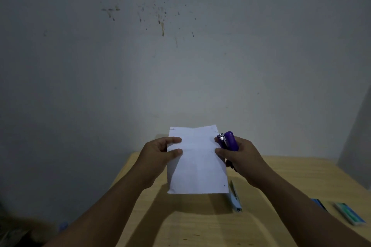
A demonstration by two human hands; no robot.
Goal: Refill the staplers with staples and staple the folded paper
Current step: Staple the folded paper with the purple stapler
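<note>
Purple stapler point(230, 141) met the right edge of the folded paper point(196, 160), both held above the wooden table point(281, 182).
The right hand point(239, 156) gripped the stapler; the left hand point(160, 151) pinched the paper's left edge. A light blue stapler point(235, 198) lay on the table under the paper's lower right corner, staple boxes point(349, 213) near the right edge.

Both forearms were bare to the frame edge; left hand point(160, 149) and right hand point(240, 155) wore no gloves.
</note>
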